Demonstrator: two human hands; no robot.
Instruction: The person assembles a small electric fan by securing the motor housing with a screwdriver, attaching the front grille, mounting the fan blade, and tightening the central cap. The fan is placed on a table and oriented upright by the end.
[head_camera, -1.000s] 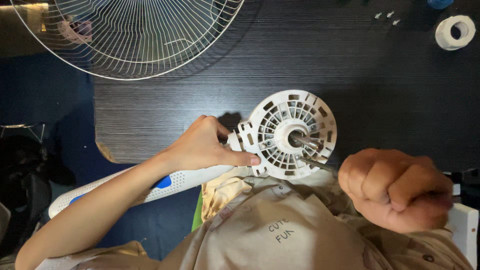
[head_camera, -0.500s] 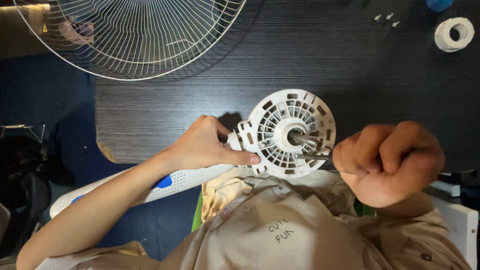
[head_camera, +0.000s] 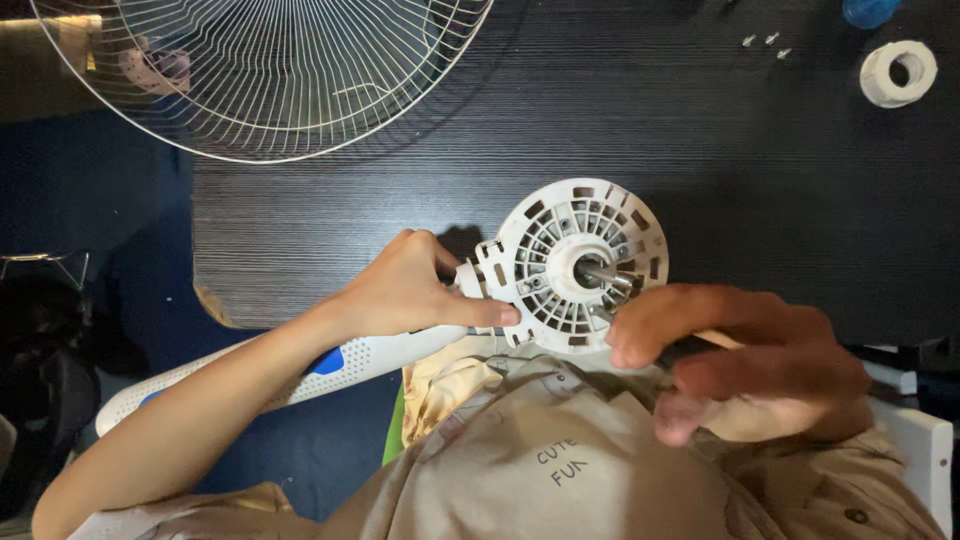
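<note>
A round white plastic fan motor housing with a metal shaft at its middle stands at the near edge of the dark table. My left hand grips the housing's left side and neck, thumb against its lower rim. My right hand holds a screwdriver with a dark handle, fingers loosely wrapped around it. Its metal tip is at the housing's lower right, mostly hidden by my fingers.
A white wire fan grille lies at the table's far left. A white threaded plastic nut and three small screws lie at the far right, next to a blue object. The fan's white and blue stand runs down left.
My right hand has gone from a tight fist, swung up toward the housing, and now its fingers lie spread along the screwdriver close to the housing's lower right. My left hand stayed put.
</note>
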